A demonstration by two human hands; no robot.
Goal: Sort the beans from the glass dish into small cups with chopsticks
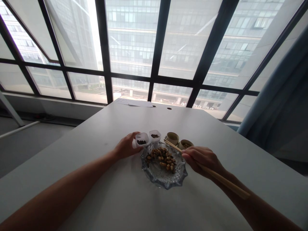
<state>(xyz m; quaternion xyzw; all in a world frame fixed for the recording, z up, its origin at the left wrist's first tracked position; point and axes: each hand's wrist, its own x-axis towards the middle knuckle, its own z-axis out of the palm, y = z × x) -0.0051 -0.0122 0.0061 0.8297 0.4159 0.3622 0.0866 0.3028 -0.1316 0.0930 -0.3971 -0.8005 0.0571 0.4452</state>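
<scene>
My left hand (pixel 127 145) is closed around the side of a small white plastic cup (pixel 138 144) holding dark seeds or beans. Beside it stands a second white cup (pixel 158 138) with small brownish pieces inside. A scalloped glass bowl (pixel 166 185) sits in front, with a heap of mixed nuts or beans (pixel 162 157) in it. My right hand (pixel 202 158) grips a pair of wooden chopsticks (pixel 226 182); their tips are above the bowl's far rim, with nothing visible between them. Two brownish cups are behind the bowl: one cup (pixel 172 134), and another cup (pixel 190 142) with light pieces inside.
All this stands on a white table (pixel 115 199). Sheets of paper (pixel 137 103) lie at its far edge, near two dark round holes. Large black-framed windows rise beyond, and a blue-grey curtain (pixel 271 93) hangs at the right.
</scene>
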